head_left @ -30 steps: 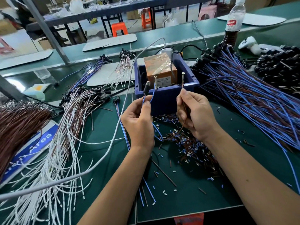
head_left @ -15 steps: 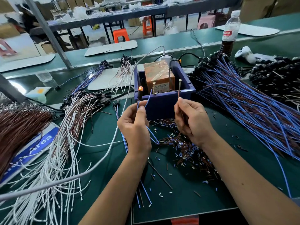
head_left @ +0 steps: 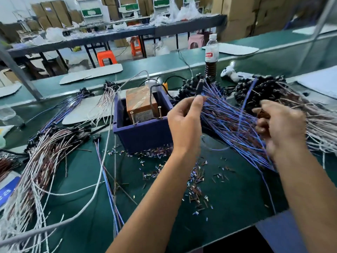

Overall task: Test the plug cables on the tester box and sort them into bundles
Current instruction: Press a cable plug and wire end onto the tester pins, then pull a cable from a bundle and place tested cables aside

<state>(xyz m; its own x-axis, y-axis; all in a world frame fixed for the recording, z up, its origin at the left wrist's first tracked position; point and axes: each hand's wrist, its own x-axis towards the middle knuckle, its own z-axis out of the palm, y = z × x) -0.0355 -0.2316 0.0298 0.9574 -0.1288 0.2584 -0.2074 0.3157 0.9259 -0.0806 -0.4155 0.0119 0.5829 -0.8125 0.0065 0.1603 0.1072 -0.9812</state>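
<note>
Holding a black plug cable with blue leads [head_left: 199, 88] pinched at fingertips, the left hand [head_left: 184, 123] sits just right of the dark blue plastic tester box [head_left: 144, 136], over the big pile of blue-wired plug cables [head_left: 235, 128]. Right hand [head_left: 280, 128] is blurred, fingers curled among the wires at the pile's right side; a blue lead rises by it, but whether it grips that lead cannot be told.

Box is open-topped and holds an orange-brown taped block [head_left: 141, 100] with a pale label on its front, text too small to read. Two upright brass pins [head_left: 160, 112] stand at the block's front edge.

Left of the box lies a bundle of white and brown wired plug cables [head_left: 45, 154]; a few blue-wired cables [head_left: 107, 179] lie between it and the box. Cut wire scraps [head_left: 195, 187] litter the green table mat [head_left: 228, 207] in front of the box, reaching toward the near edge. Bare mat shows at the near right between the forearms.

Behind the pile stands a clear plastic bottle with red label [head_left: 211, 52], writing unreadable. A blue and white sign [head_left: 7, 192] at far left is cut off, letters not legible.
</note>
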